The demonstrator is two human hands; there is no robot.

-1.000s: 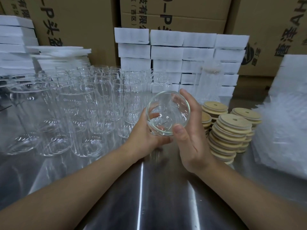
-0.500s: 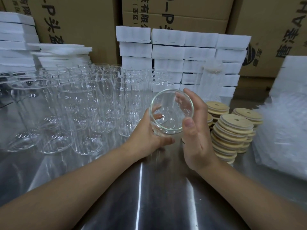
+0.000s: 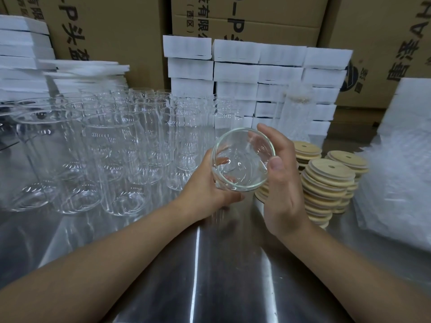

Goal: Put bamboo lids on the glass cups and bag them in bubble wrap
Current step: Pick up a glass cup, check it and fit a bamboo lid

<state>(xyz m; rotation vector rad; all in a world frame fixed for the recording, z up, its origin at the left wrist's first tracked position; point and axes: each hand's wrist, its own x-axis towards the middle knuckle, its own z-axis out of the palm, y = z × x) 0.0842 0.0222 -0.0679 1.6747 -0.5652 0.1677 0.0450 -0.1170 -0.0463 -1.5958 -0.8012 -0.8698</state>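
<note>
Cardboard cartons (image 3: 245,19) wall off the back, with stacked white foam blocks (image 3: 256,73) set against them. Below, the steel table (image 3: 210,276) runs toward the person, and its near middle, between the two forearms, is the one bare stretch. Bubble wrap (image 3: 396,183) is heaped along the right edge. Upright glass cups (image 3: 105,148) crowd the left half, packed rim to rim out to the left border. Stacks of bamboo lids (image 3: 326,183) stand between the bubble wrap and the hands, the nearest stack just beside the right wrist.

At the centre, one glass cup (image 3: 242,159) is held above the table, tilted so that its open mouth faces the camera. The left hand (image 3: 205,190) wraps its curled fingers round the cup's lower body. The right hand (image 3: 282,183) clasps the upper part, thumb on the near rim and fingers curved round the far side.
</note>
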